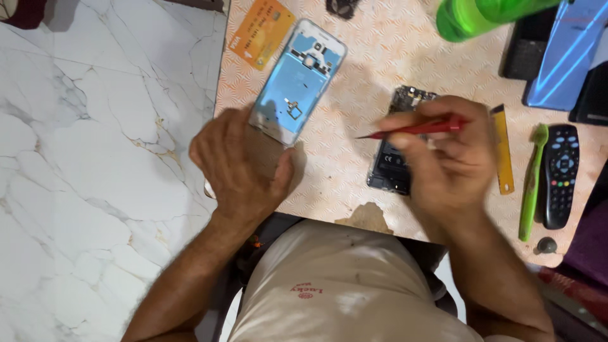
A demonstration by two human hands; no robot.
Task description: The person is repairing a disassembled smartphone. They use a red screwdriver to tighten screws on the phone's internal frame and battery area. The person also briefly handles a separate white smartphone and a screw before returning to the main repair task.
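— Right, left side first. What has the left hand [244, 168] got?

— Fingers closed on the lower end of a pale blue phone back shell [297, 82], inner side up. Shell slants up and away from the fingers, over the patterned tabletop [373, 50]. Just beyond its far end, an orange card [261, 33], lying flat.

— And left of that hand?

— White marble floor [95, 158], veined.

— Right hand [446, 164]?

— Fingers pinched on a red-handled screwdriver [415, 129], held near level, tip pointing toward the left hand. Under those fingers lies the opened phone body [396, 145], dark, board exposed at its far end; the hand covers part of it. Tip hangs clear of the phone, as far as I can tell.

— Further right?

— Just past the fingers, a yellow pry strip [503, 152]. Then a green toothbrush [531, 183], a black remote [560, 174], and a small dark round knob [546, 244] near the edge. Beyond them, a green bottle [481, 16] and a blue phone [567, 54].
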